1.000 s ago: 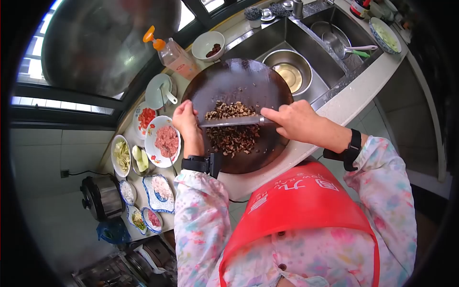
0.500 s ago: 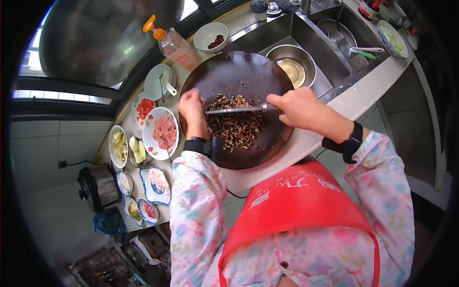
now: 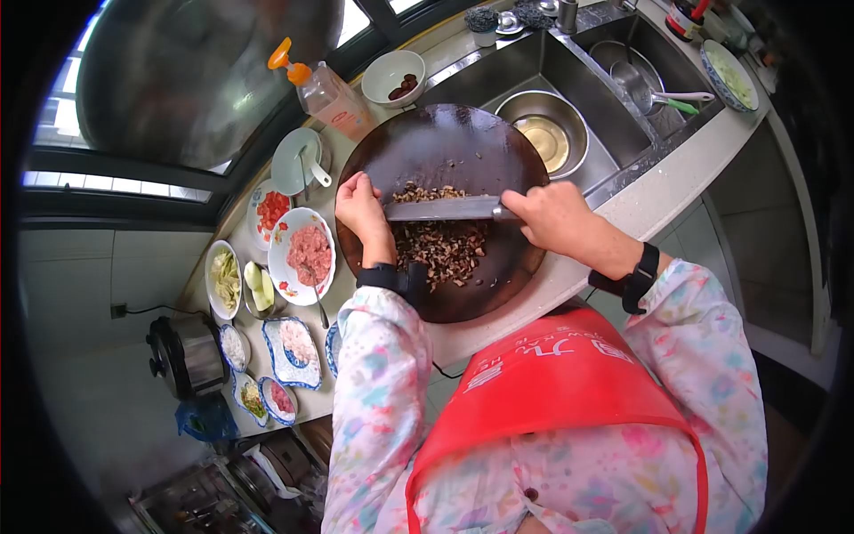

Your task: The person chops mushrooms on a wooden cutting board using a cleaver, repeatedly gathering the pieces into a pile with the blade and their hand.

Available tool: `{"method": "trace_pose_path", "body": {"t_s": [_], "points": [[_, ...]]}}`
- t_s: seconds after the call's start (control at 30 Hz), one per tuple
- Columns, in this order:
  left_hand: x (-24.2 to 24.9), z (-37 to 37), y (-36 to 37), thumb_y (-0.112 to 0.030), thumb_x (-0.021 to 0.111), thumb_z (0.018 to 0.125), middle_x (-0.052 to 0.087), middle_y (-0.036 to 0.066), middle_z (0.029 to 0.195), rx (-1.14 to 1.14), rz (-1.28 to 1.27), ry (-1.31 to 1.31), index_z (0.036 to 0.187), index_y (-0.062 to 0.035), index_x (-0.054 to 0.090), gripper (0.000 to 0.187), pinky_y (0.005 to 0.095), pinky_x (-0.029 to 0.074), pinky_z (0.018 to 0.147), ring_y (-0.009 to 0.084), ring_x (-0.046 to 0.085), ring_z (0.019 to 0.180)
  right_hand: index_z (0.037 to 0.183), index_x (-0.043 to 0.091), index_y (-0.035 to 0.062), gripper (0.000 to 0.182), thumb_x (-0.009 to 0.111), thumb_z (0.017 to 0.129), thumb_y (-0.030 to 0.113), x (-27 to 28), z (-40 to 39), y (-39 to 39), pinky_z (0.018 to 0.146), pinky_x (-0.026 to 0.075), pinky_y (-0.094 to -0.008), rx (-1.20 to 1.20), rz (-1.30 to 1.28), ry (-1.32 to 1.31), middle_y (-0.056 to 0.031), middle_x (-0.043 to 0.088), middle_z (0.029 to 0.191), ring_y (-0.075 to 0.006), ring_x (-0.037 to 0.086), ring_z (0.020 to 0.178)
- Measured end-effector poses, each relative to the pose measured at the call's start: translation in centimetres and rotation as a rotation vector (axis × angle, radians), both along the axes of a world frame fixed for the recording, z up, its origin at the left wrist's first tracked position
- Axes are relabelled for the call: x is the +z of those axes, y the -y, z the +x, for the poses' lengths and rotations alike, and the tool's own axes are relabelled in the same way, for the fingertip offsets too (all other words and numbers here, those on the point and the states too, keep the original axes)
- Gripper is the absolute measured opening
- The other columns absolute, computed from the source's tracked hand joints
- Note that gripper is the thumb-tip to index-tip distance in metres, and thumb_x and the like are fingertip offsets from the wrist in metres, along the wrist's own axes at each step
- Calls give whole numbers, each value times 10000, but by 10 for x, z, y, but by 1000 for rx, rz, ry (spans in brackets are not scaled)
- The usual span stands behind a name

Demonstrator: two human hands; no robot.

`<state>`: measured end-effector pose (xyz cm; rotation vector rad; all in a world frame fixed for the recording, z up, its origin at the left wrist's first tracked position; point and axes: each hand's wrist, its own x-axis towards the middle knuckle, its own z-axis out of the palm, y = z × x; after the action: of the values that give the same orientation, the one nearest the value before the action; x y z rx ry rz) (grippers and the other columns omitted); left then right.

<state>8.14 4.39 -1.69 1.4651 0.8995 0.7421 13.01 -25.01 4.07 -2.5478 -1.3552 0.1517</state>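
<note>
A round dark chopping board [image 3: 498,160] carries a spread of finely chopped brown pieces [image 3: 445,254]. Across them lies a cleaver [image 3: 440,209], its broad blade tilted so that one face shows. My right hand [image 3: 556,215] is wrapped round its handle at the board's right side. My left hand [image 3: 363,206] is at the blade's far end, over the board's left part, its fingers closed in a pinch; what they hold, if anything, is hidden. Some chopped pieces show on both sides of the blade.
Left of the board are a bowl of minced meat [image 3: 309,254], a plate of red pieces [image 3: 271,209] and several small dishes. A pump bottle [image 3: 336,102] and a white bowl [image 3: 394,78] stand behind. The sink [image 3: 587,98] holds a metal basin [image 3: 551,133].
The cleaver's blade has turned from nearly edge-on to showing its broad face. The view has shifted slightly, and both hands stay near the blade's two ends.
</note>
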Motion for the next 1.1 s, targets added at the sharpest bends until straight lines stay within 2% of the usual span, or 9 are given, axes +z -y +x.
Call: {"method": "trace_pose_path", "body": {"t_s": [0.17,0.23,0.5,0.63,0.7,0.8,0.83,0.97,1.1], "points": [[21,14,4,-96,616,811,562,18,625,-84,93,-21,888,16,629,137,211,366,459,70,480,499,898,533,94,262,652,681,179,3,4,5,589,499,-431,-23,-1,-43,-144,630,674,-330,638,653],[32,15,5,-98,620,810,561,14,626,-69,-25,6,893,15,632,141,214,365,460,72,480,498,912,536,90,273,654,685,186,18,4,4,610,498,-431,-33,-14,-77,-146,633,683,-333,639,675],[13,7,-1,-105,615,815,555,13,603,-62,-86,-53,912,-19,626,130,209,326,424,69,455,472,990,547,99,329,653,690,185,24,-3,5,604,486,-435,-15,-72,-141,-153,636,707,-329,637,690],[40,-30,-1,-116,609,821,533,6,569,-74,-157,-113,917,-28,615,131,205,256,359,62,381,386,1070,535,124,394,643,693,164,59,-22,14,566,480,-426,93,146,-73,-118,591,681,-313,625,651],[15,-42,4,-119,606,821,530,9,567,-6,-176,-160,913,-25,610,131,208,255,359,59,373,386,1057,530,143,387,647,688,155,45,-27,11,525,474,-419,110,166,-33,-97,564,669,-302,617,625],[3,-40,18,-109,606,805,576,36,622,60,58,-51,907,26,622,170,219,378,467,84,499,513,995,528,158,360,666,662,155,-10,-21,23,503,471,-419,79,206,-20,-83,577,666,-294,618,614],[12,-36,22,-102,605,802,584,39,637,48,126,-52,906,36,623,174,220,392,487,90,518,538,995,528,158,360,666,662,155,-10,-18,23,503,471,-419,92,201,-24,-83,577,666,-294,618,614],[31,-40,7,-107,591,809,569,25,622,-5,-133,-74,911,10,627,159,206,342,437,68,472,491,963,524,140,346,678,655,171,27,-8,12,500,476,-399,125,181,42,-80,601,667,-283,624,616],[20,-58,8,-92,609,802,564,27,617,57,-160,-72,913,10,620,151,200,297,393,50,423,447,907,515,112,323,689,644,184,52,-32,3,505,480,-393,151,40,61,-80,606,671,-273,629,614]]}}
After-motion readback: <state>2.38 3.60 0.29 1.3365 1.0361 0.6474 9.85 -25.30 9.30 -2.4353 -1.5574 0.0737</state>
